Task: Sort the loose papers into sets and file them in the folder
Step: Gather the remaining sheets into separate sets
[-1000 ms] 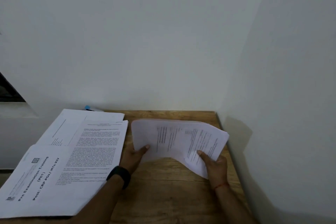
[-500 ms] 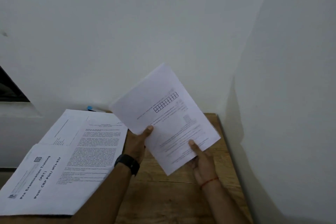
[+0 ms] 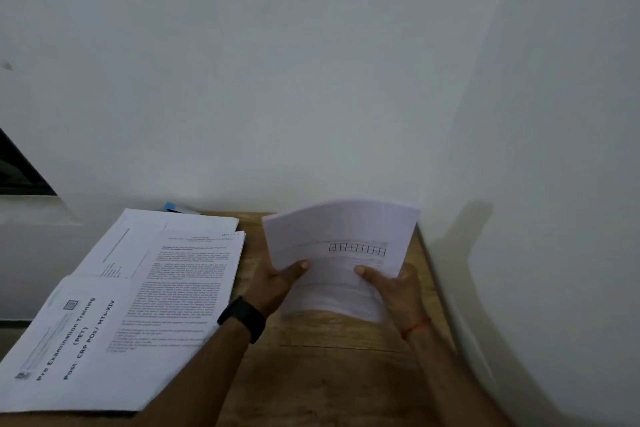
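Note:
A stack of white printed sheets (image 3: 341,239) stands almost upright on the wooden desk (image 3: 322,367), its top edge curling back toward the wall. My left hand (image 3: 277,282) grips its left side with the thumb on the front page. My right hand (image 3: 394,288) grips the right side the same way. The front page carries a row of small boxes. Three other paper sets lie flat to the left: a text page (image 3: 187,284), a "Pre Examination Training" cover (image 3: 69,340) and a back sheet (image 3: 138,232). I see no folder that I can tell apart from them.
White walls close the desk at the back and along the right (image 3: 519,253). A blue object (image 3: 170,207) peeks out behind the back sheet. A black watch is on my left wrist and a red thread on my right. A dark opening (image 3: 17,170) is far left.
The stack went from lying bowed over the desk to being lifted and tilted in the air, and now it is lower, squared and standing on its bottom edge near the right wall.

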